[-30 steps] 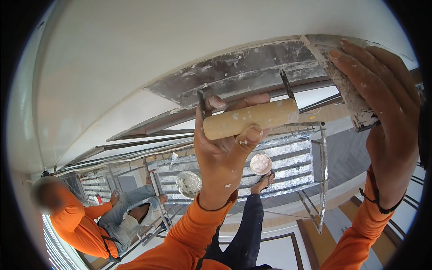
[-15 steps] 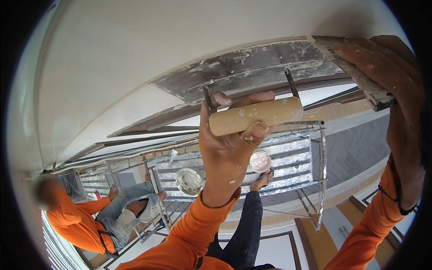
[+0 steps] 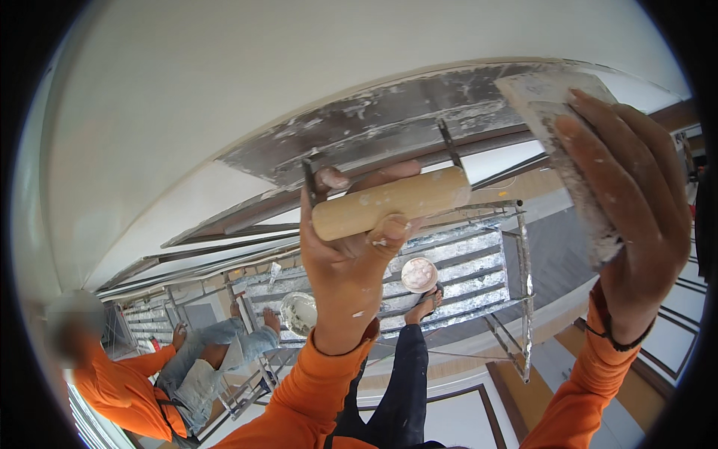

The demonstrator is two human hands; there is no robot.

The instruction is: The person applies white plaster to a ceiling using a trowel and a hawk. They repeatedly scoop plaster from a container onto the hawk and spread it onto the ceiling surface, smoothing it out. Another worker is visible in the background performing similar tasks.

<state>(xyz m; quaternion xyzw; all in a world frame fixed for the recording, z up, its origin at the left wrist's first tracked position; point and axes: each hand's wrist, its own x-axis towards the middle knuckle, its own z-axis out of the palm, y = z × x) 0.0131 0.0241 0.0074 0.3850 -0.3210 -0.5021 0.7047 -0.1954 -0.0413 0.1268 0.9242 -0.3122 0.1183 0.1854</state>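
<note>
My left hand (image 3: 345, 273) is wrapped round the pale wooden handle of a plastering trowel (image 3: 390, 202). Its long dark metal blade, smeared with white compound, lies along the white ceiling surface (image 3: 247, 67); whether it touches cannot be told. Beside the blade's right end, my right hand (image 3: 636, 176) grips a wide, flat scraper (image 3: 557, 101) caked with white compound. The fingers lie along its face, and the thumb is hidden behind it. The scraper's upper edge overlaps the trowel blade in view.
Below me is a slatted metal scaffold platform (image 3: 479, 262) with tubular rails. On it stand a pail of whitish compound (image 3: 419, 275) by my foot and a wider basin (image 3: 299, 313). A co-worker in orange (image 3: 123, 393) sits at the lower left.
The trowel and my left hand have shifted left and slightly down. My right hand has tilted the scraper, showing more of its white-coated face, and drawn it a little left.
</note>
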